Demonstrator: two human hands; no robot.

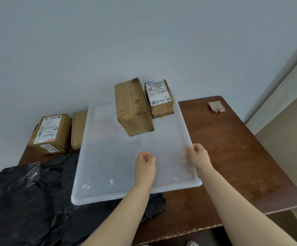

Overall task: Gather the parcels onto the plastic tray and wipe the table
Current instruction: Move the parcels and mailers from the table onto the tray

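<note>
The right grip (pixel 197 157) is closed around the right rim of the white plastic tray (pixel 108 157). The left grip (pixel 145 162), just beside it over the tray floor, is loosely curled and holds nothing. Beyond both grips, on the tray, stand a taped brown parcel (pixel 133 107) and a barcode-and-QR-labelled parcel (pixel 159 100); the print is too small to read. Far left of the grips, a barcode-labelled box (pixel 50 134) and a plain box (pixel 78 128) sit on the brown wooden surface (pixel 232 157). A black bag (pixel 28 201) lies near left, and the pale wall (pixel 108 41) is behind.

We see brown parcels (pixel 134 107) with white printed labels (pixel 159 94), a milky white tray (pixel 108 157), a dark reddish-brown table (pixel 232 148) and black plastic bags (pixel 28 201).
</note>
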